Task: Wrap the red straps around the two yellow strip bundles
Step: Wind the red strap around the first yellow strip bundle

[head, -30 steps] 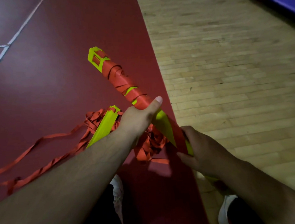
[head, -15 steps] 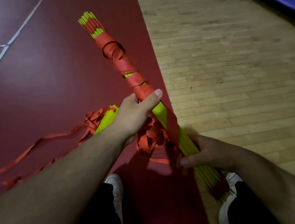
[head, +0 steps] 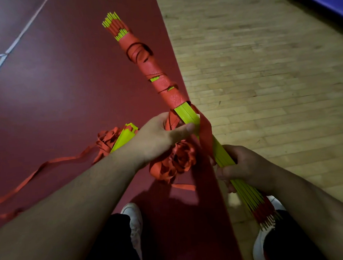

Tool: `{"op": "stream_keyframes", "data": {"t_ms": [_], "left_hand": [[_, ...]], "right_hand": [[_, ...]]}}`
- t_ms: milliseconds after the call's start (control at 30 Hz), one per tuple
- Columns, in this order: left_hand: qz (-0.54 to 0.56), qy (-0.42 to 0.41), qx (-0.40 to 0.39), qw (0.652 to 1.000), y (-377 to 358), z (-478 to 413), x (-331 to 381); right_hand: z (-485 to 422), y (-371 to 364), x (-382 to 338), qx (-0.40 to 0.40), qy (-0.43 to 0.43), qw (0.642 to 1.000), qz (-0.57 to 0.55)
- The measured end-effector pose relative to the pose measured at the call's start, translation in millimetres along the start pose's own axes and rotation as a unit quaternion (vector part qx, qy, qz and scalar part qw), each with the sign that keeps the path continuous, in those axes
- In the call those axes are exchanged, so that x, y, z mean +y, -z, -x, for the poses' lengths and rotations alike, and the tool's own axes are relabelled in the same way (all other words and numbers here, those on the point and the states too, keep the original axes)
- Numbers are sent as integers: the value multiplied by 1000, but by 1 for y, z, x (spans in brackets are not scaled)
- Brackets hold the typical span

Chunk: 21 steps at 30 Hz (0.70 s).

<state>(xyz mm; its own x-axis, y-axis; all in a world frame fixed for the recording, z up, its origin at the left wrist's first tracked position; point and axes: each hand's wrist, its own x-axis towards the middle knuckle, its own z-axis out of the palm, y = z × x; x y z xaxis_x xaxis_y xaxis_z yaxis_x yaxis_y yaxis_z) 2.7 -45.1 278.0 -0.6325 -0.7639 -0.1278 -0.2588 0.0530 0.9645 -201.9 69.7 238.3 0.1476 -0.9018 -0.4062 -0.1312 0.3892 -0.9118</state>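
A long yellow strip bundle (head: 187,116) slants from upper centre down to the lower right, its upper half wound in red strap (head: 165,87). My right hand (head: 241,168) grips the bare lower part of this bundle. My left hand (head: 159,136) holds the red strap at the bundle, thumb pressed on the yellow strips just below the wound part. A loose strap loop (head: 205,134) crosses the bundle there. A tangled strap bunch (head: 176,161) hangs under my left hand. The second yellow bundle (head: 123,137) lies on the floor behind my left wrist, mostly hidden.
Loose red strap (head: 50,164) trails left across the dark red floor mat (head: 47,105). Wooden floor (head: 262,76) fills the right side. My white shoes (head: 132,220) show at the bottom, and a white line (head: 15,42) crosses the far left.
The bundle has turned about its length in my hands. My left hand slid down from the wound part to the bare strips, and a new strap loop now crosses the bundle.
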Motion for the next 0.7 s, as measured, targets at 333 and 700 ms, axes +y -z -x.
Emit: {"op": "stream_keyframes", "data": {"t_ms": [333, 700], "left_hand": [[-93, 21, -8, 995, 5, 3, -5], [53, 138, 71, 987, -9, 4, 4]], "right_hand": [[-2, -3, 1, 63, -12, 997, 36], [-2, -11, -5, 194, -9, 928, 320]]}}
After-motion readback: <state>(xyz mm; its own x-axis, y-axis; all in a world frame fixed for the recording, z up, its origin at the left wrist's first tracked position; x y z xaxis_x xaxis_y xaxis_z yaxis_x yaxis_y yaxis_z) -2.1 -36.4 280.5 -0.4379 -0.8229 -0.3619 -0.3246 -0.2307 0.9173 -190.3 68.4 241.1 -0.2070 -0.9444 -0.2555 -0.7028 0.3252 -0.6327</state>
